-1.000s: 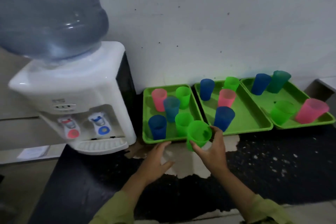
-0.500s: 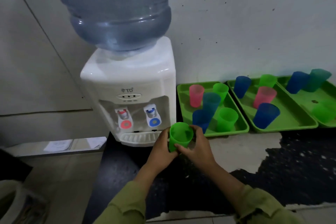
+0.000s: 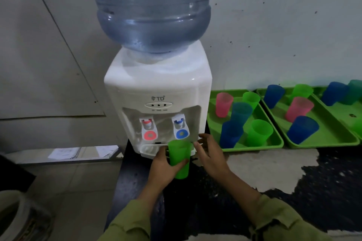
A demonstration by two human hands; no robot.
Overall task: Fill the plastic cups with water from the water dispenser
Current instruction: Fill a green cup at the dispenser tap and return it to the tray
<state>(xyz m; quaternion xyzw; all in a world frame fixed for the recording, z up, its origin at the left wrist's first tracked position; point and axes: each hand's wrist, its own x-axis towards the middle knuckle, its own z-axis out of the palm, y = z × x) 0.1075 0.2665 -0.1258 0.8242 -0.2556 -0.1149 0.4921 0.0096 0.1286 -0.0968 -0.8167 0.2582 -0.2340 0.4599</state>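
Two hands of ours are up at the front of the water dispenser (image 3: pixel 156 88), a white countertop unit with a big blue bottle (image 3: pixel 150 6) upended on top. Our left hand (image 3: pixel 162 166) grips a green cup (image 3: pixel 179 152), thumb across its near side and fingers curled round the far side. It holds the cup upright, rim just under the blue tap (image 3: pixel 181 129) and in front of the drip tray (image 3: pixel 148 148); we cannot tell whether any water is in it. The red tap (image 3: pixel 148 129) sits left of the blue one. Our right hand (image 3: pixel 210 154) hovers just right of the cup, fingers loosely spread and grasping nothing, their tips close to the dispenser's lower right corner; whether they touch it we cannot tell. Just right of the dispenser a green tray (image 3: pixel 254 147) lies on the dark counter (image 3: pixel 192 201) and carries five cups: a pink cup (image 3: pixel 223 103), a pale green cup (image 3: pixel 250 99), a teal cup (image 3: pixel 240 113), a dark blue cup (image 3: pixel 230 134) and a bright green cup (image 3: pixel 258 132). Farther right of the dispenser a second tray (image 3: pixel 323 144) lies right up against the first with four more cups (image 3: pixel 298 108), and beyond it a third tray (image 3: pixel 348 111), cut off by the edge, shows two cups (image 3: pixel 334 93). Left of the dispenser and lower down, some papers (image 3: pixel 64 152) lie on a pale ledge. Olive sleeves (image 3: pixel 284 223) cover both our forearms.
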